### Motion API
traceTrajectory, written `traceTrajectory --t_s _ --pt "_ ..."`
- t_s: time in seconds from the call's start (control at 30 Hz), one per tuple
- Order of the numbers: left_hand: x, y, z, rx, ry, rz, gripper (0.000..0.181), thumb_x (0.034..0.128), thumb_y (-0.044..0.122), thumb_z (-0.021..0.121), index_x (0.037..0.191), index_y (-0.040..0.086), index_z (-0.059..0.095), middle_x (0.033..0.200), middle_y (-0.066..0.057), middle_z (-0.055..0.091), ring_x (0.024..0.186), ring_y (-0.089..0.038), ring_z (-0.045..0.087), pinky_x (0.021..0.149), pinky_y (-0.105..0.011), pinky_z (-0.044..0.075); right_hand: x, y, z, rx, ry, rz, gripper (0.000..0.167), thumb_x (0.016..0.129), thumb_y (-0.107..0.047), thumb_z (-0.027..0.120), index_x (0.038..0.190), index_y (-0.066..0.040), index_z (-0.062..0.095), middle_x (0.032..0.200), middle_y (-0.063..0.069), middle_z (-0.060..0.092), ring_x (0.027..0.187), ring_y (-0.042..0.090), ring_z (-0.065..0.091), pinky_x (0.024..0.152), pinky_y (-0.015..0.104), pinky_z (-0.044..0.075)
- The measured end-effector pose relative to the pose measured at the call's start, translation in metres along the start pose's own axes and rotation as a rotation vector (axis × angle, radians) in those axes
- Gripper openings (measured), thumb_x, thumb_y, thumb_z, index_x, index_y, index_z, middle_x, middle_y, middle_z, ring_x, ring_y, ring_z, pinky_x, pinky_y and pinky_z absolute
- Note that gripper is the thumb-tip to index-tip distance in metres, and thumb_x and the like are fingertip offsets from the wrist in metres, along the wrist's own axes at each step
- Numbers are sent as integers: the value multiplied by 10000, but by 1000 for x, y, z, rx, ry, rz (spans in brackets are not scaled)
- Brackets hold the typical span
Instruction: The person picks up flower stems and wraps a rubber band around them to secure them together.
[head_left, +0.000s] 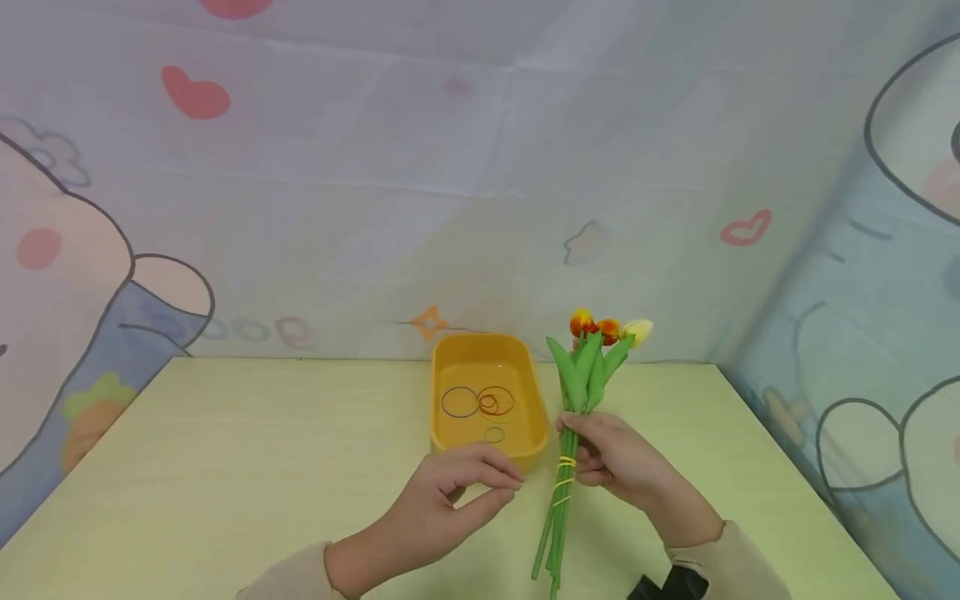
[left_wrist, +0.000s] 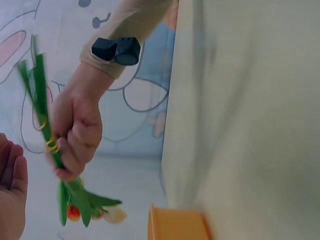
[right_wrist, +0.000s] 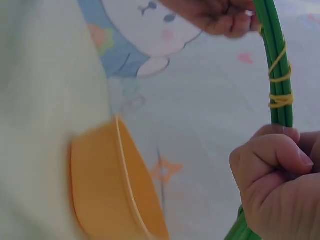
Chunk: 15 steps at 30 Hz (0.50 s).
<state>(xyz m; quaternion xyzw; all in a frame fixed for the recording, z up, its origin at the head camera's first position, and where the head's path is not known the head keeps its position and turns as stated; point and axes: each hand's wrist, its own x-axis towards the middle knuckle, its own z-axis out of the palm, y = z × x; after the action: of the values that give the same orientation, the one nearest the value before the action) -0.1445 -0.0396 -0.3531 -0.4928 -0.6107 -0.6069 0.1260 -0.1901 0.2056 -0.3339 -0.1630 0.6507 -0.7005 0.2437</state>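
A small bunch of tulips (head_left: 588,375), with orange-red and pale yellow heads and green leaves, stands above the table. My right hand (head_left: 626,462) grips its stems just below the leaves. Around the stems below that hand winds a yellow rubber band (right_wrist: 281,100), in several turns. My left hand (head_left: 450,500) hovers left of the stems, in front of the basin, thumb and fingers extended and apart from the bunch. Nothing shows between its fingers. In the left wrist view the right hand (left_wrist: 77,135) is curled round the stems, with the flower heads beyond it.
Behind the hands a yellow plastic basin (head_left: 442,375) stands on the pale table (head_left: 300,450), near its back edge. Several coloured rubber bands (head_left: 460,402) lie inside it. A printed cloth backdrop (head_left: 420,167) hangs behind the table and down the right side.
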Motion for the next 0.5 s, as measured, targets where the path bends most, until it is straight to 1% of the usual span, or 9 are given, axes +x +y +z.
traceTrajectory --t_s 0.1,0.2,0.3,0.43,0.5 --pt "4 0 -9 72 -3 -9 155 870 -122 604 963 -38 696 977 -184 662 947 -224 644 819 -321 556 0 -4 -21 -124 -32 4 237 1048 -226 401 903 -96 534 581 -62 273 484 99 142 474 222 166" --pt "5 -2 -15 149 -16 -16 155 876 -93 617 964 -2 707 976 -141 675 949 -210 644 855 -316 542 -2 -5 -43 -256 -21 31 253 1047 -254 413 921 -87 556 575 -51 255 497 129 128 489 253 166" --pt "3 -6 -19 200 -13 -55 145 873 -73 633 945 24 713 967 -123 684 956 -203 644 883 -310 527 -5 -4 -62 -362 12 56 267 1041 -273 430 958 -54 558 587 -47 267 506 128 147 498 255 187" --pt "-1 -17 -24 265 -1 -105 125 876 -48 645 941 38 709 960 -96 694 943 -201 647 877 -313 527 -8 1 -85 -470 61 65 310 1038 -275 439 1002 10 556 586 -46 296 503 107 183 489 241 218" --pt "-4 -25 -26 312 -5 -108 119 887 -28 643 959 45 704 960 -79 695 928 -197 650 860 -324 533 -10 5 -94 -524 90 71 348 1036 -282 441 1033 45 561 576 -42 311 491 94 206 481 234 238"
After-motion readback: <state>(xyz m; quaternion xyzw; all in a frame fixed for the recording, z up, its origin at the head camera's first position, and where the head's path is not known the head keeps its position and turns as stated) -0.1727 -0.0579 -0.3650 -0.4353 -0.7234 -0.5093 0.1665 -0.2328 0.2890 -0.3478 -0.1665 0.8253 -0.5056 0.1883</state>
